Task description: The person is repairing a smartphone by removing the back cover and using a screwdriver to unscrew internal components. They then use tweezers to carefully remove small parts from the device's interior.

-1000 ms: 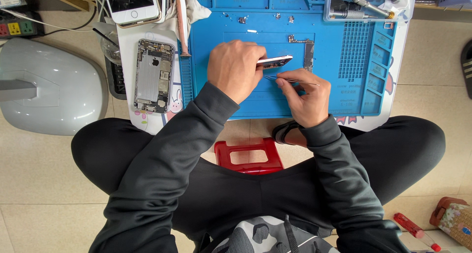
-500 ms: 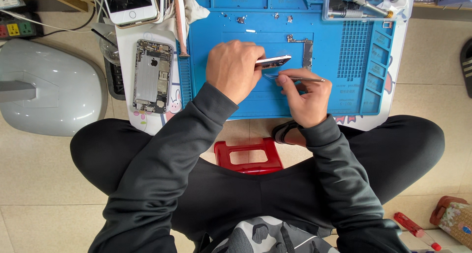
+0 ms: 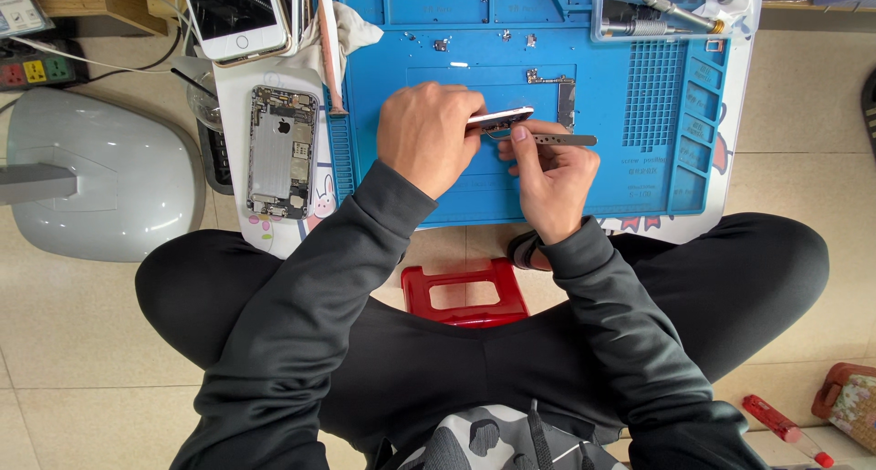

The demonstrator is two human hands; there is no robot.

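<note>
Smooth grey plastic dome [image 3: 96, 173] far left, then gutted silver phone shell [image 3: 281, 152]. Left hand [image 3: 429, 134] closed round thin metal-edged phone part [image 3: 500, 118] over ribbed blue silicone mat [image 3: 657, 96], mostly hidden underneath. Right hand [image 3: 547, 173] pinching steel tweezers [image 3: 564, 140], tips lost behind fingers.
</note>
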